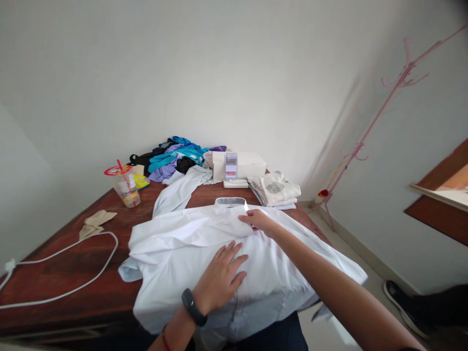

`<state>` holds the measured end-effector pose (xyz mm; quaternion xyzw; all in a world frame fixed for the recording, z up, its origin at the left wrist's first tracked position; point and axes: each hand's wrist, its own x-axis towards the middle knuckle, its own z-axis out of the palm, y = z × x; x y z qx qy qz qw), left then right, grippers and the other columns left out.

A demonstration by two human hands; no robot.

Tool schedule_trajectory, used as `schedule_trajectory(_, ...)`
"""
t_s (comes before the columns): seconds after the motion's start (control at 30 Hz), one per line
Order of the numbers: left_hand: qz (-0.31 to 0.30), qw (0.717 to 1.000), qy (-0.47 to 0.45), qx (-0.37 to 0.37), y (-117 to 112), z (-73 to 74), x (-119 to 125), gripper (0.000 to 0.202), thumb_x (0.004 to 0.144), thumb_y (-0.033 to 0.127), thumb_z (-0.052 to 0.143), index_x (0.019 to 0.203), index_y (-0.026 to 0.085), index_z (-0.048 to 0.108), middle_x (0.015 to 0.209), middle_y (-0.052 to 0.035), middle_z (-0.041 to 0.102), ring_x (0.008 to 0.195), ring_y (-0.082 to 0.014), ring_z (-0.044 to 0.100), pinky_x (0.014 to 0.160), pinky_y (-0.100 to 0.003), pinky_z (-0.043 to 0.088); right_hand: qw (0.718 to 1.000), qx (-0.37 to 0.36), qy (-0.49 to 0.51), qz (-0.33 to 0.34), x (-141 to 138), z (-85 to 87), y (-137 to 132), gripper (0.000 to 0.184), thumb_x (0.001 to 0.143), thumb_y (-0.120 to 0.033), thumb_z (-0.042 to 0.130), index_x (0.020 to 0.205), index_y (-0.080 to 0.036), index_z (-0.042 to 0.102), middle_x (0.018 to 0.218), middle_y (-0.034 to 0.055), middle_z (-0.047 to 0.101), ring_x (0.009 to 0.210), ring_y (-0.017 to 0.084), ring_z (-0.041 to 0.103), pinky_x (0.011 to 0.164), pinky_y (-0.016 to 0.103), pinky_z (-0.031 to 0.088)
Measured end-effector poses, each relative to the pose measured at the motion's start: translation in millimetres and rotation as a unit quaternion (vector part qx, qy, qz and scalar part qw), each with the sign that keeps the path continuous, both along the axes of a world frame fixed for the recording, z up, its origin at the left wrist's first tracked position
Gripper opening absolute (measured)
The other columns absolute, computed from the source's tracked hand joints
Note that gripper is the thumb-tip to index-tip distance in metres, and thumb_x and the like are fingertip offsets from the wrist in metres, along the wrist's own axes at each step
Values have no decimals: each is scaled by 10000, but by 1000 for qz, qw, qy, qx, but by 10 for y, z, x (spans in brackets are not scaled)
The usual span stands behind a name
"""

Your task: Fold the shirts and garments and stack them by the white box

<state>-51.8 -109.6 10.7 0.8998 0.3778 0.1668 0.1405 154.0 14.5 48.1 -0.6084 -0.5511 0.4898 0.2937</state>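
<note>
A white collared shirt [175, 248] lies spread over the front of the wooden table, its collar [231, 201] toward the wall and its lower part hanging over the near edge. My left hand [221, 275] rests on the shirt front with its fingers spread. Close below the collar, my right hand [259, 222] pinches the shirt's front edge between thumb and fingers. A dark band sits on my left wrist.
Behind the shirt are a heap of clothes [179, 158], a white box [252, 165] and folded garments [274, 189]. At left stand a plastic cup [126, 187] with a straw, a beige cloth [97, 222] and a white cable [113, 253]. A pink coat rack [382, 109] leans into view at right.
</note>
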Motion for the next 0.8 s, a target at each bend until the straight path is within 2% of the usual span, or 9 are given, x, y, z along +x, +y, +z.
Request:
schedule_trajectory(0.13,0,1000,6,9,9,-24,3,432,1017,329,503,1440,250,543,1620,-89,374,1517,-295,288,1223,-529,297,990,-26,136,26,-101,198,-132,207,827,-353,706,950,-187,697,906,56,739,746,173,669,624,256,517)
schedule_trajectory(0.27,28,999,13,37,13,-84,-6,459,1020,373,495,1457,235,525,1638,-120,327,1509,-324,297,1195,-547,330,964,-3,266,2,-140,528,-267,159,830,-284,662,936,-174,707,846,49,738,686,164,659,566,234,503)
schedule_trajectory(0.37,90,993,30,63,6,-98,-52,527,1017,424,492,1498,211,478,1564,-162,438,1422,-349,431,1141,-573,383,941,5,337,-5,-30,764,-363,155,836,-270,644,926,-163,711,868,64,753,743,182,694,622,240,538)
schedule_trajectory(0.43,145,985,47,84,8,-82,-127,550,1003,442,513,1489,185,491,1478,-173,533,1349,-365,505,1123,-595,387,934,5,357,-26,107,851,-430,166,828,-267,646,942,-164,710,864,72,761,794,212,721,676,266,567)
schedule_trajectory(0.5,200,973,66,91,31,-56,-256,514,998,444,515,1425,162,560,1378,-179,616,1269,-373,571,1098,-594,408,931,12,361,-55,269,866,-497,185,816,-264,656,966,-171,709,837,66,764,793,230,733,681,289,586)
schedule_trajectory(0.6,267,955,87,99,120,-38,-544,465,1020,425,448,1299,121,662,1256,-201,693,1222,-371,615,1102,-554,417,921,17,377,-99,515,785,-582,175,804,-245,656,953,-168,707,815,59,764,726,218,732,643,286,602)
schedule_trajectory(0.7,295,939,76,160,233,-72,-844,451,1000,366,445,1308,123,667,1376,-178,637,1387,-362,483,1228,-540,246,899,19,412,-145,721,691,-614,170,794,-196,640,949,-165,702,832,54,768,698,196,727,630,271,621)
schedule_trajectory(0.8,282,939,65,187,288,-133,-1005,458,979,315,446,1356,139,639,1463,-139,575,1483,-336,352,1272,-523,111,881,59,444,-155,845,704,-582,215,784,-164,639,992,-193,688,833,32,765,705,191,732,615,268,638)
